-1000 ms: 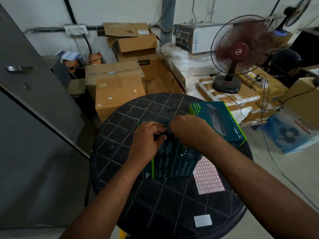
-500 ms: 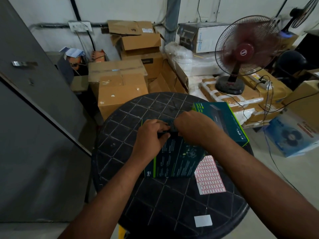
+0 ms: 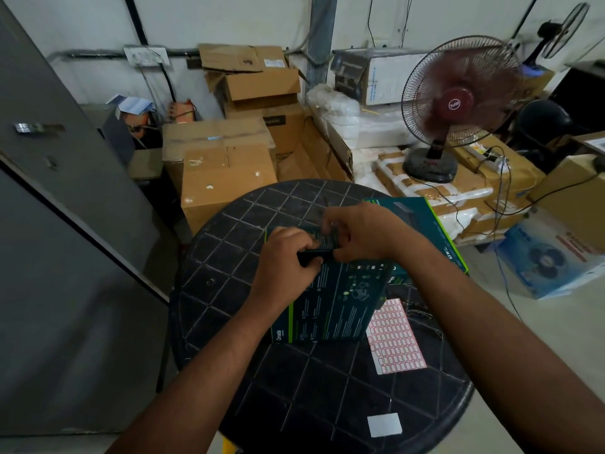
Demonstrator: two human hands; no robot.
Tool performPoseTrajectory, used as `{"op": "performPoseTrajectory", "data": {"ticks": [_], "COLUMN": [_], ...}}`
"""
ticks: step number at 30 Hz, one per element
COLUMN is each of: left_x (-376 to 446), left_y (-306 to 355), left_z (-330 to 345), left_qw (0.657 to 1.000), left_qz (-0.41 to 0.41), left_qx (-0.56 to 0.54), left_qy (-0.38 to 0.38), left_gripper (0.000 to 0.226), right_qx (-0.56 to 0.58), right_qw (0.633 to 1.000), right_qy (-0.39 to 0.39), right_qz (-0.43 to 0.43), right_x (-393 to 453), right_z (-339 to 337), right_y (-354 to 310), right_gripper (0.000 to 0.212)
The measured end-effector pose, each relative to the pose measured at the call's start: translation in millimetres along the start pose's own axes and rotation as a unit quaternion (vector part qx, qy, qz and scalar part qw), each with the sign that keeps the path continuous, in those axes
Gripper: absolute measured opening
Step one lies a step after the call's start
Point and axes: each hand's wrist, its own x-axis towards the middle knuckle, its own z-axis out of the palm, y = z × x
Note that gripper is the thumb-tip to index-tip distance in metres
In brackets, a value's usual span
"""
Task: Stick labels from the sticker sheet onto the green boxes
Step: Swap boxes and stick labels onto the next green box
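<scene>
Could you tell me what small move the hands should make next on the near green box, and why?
Probably press the label flat with a fingertip. Both hands, left and right, are curled together at the far edge of the near green box, seemingly pinching something small; the label itself is hidden. The sticker sheet lies beside it for the next one.

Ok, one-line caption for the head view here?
Both hands, left hand and right hand, work at the nearer green box on the round black table, beside the sticker sheet.
</scene>
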Motion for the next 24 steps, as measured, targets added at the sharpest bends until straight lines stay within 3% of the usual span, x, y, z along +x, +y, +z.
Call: {"op": "performPoseTrajectory", "data": {"ticks": [2,4,10,13,16,19,21,24], "left_x": [-2,-5,-10,-9,-7,-1,2,6], "left_y": [0,1,4,4,5,2,3,5], "left_z": [1,2,4,7,13,18,21,24], "left_qw": [1.000,1.000,1.000,1.000,0.999,0.997,0.996,0.995], "left_qz": [0.003,0.007,0.003,0.003,-0.004,-0.013,-0.018,-0.028], "left_qx": [0.003,0.006,0.006,0.008,0.013,0.014,0.012,0.013], "left_qy": [0.007,0.011,0.016,0.029,0.052,0.071,0.081,0.095], "left_gripper": [0.022,0.024,0.036,0.041,0.046,0.050,0.049,0.041], "right_qx": [0.124,0.175,0.150,0.193,0.235,0.229,0.260,0.253], "right_qw": [0.991,0.980,0.966,0.957,0.956,0.969,0.953,0.941], "right_qy": [-0.046,-0.081,-0.189,-0.186,-0.125,0.046,0.154,0.216], "right_qz": [0.025,0.052,0.094,0.115,0.123,0.082,0.033,-0.056], "right_x": [6,12,41,45,38,19,0,-24], "right_z": [-3,-8,-15,-15,-8,13,28,47], "right_y": [15,23,26,32,34,33,37,40], "right_gripper": [0.045,0.048,0.044,0.034,0.022,0.006,0.008,0.016]}}
